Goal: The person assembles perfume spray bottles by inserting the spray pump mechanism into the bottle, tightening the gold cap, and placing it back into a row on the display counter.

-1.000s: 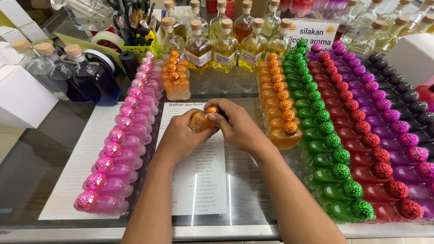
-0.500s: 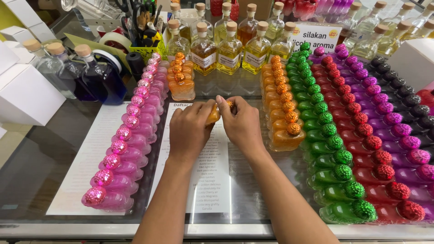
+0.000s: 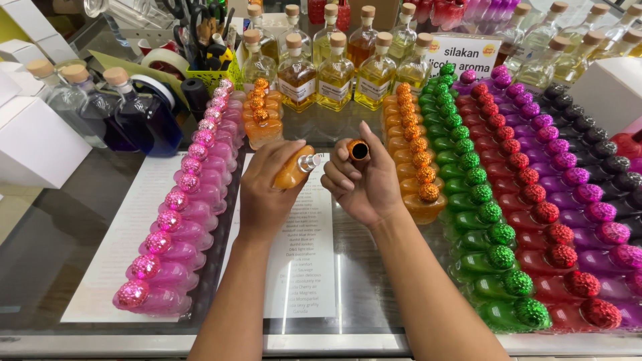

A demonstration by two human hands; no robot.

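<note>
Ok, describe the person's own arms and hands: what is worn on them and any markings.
Both forearms are bare all the way to the bottom edge of the picture: no sleeves, gloves or watch. The left hand and right hand show no rings, bracelets or markings. The fingers have short, unpainted nails.

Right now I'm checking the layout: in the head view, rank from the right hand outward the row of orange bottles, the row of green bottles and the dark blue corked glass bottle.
From the right hand:
1. Row of orange bottles, right beside it.
2. Row of green bottles, one row farther right.
3. Dark blue corked glass bottle, far left, past the left hand.

two hands [image 3: 267, 194] [image 3: 364, 184]; one open orange bottle [image 3: 292, 172]; one cap [image 3: 358, 150]; nine pink bottles [image 3: 175, 230].
</note>
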